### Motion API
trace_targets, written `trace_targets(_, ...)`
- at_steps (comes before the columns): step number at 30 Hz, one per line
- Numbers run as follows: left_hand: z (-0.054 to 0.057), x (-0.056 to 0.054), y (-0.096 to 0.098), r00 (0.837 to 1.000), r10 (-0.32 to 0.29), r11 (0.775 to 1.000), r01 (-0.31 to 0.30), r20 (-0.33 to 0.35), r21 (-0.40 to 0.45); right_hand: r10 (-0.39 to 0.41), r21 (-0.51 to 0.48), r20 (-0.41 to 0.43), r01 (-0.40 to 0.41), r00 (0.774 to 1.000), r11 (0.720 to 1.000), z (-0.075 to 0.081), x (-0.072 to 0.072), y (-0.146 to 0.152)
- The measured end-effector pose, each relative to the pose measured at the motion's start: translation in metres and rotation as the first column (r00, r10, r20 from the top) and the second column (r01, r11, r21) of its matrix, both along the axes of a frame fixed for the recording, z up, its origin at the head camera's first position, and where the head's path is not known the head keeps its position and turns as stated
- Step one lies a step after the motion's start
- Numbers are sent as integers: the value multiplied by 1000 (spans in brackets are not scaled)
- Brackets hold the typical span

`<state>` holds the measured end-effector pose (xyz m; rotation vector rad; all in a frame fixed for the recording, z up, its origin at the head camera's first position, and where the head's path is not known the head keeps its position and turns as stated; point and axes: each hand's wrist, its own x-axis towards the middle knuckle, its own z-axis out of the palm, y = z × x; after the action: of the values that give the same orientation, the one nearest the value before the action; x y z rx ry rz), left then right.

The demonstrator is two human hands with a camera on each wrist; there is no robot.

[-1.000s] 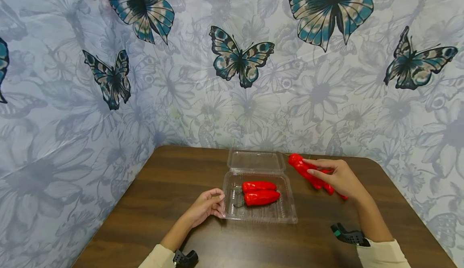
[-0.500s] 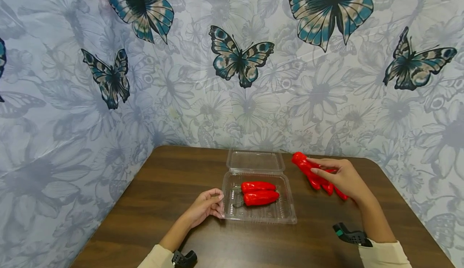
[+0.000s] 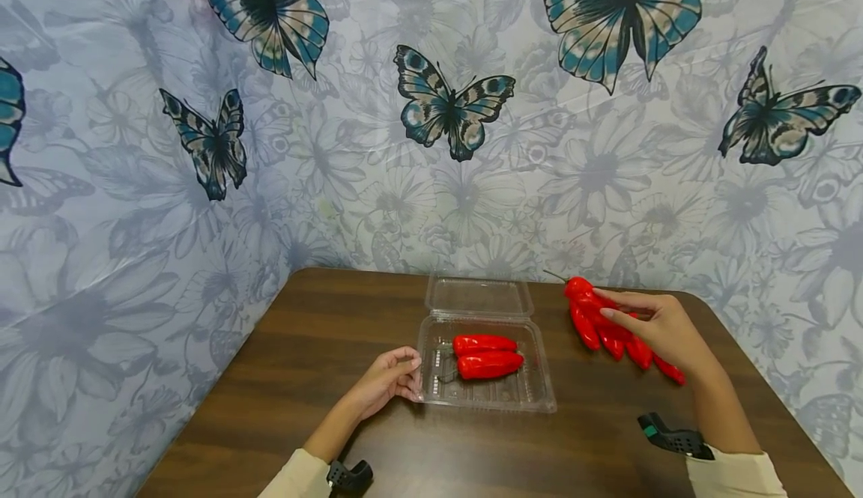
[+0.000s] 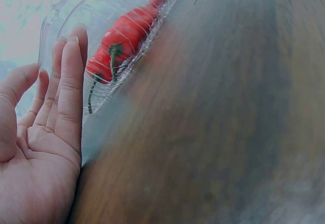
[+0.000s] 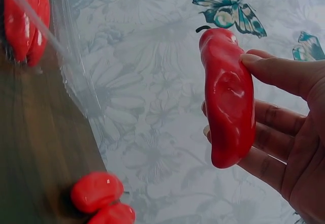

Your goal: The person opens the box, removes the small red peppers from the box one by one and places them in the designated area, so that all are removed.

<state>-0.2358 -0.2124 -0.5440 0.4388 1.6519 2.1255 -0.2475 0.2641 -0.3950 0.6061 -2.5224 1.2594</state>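
Observation:
A clear plastic clamshell container lies with its lid back on the table, two red peppers side by side in it. My left hand holds the container's left rim, thumb on one side and fingers on the other in the left wrist view. Raised over the right part of the table, my right hand grips a red pepper between thumb and fingers. This pepper has a dented, glossy side and a dark stem. Several more red peppers lie in a row beneath that hand.
The brown wooden table runs back to a wall covering printed with flowers and butterflies. The container's transparent lid reaches close to the table's back edge. Each wrist wears a black band.
My right hand has moved right with the pepper, uncovering more of the row of peppers beneath. The left hand stays at the container's rim.

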Motion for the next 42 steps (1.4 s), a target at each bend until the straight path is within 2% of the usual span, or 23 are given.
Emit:
trace_targets(8, 1, 1, 0, 1000, 14, 1000, -14, 15, -15, -51, -2, 7, 51, 999, 999, -5, 5, 22)
trace_targets(14, 0, 1, 1, 1000, 1, 1000, -1, 17, -2, -67, 15, 13, 66, 998, 998, -7, 8, 40)
trace_targets(30, -2, 1, 1, 1000, -8, 1000, 8, 3, 2, -155, 5, 41, 155, 987, 988, -17, 7, 73)
trace_targets(38, 2, 2, 2, 1000, -10, 1000, 10, 0, 4, -227, 15, 86, 227, 970, 974, -20, 5, 85)
trace_targets(42, 2, 1, 1, 1000, -10, 1000, 10, -4, 3, -228, 3, 68, 228, 971, 974, -25, 3, 93)
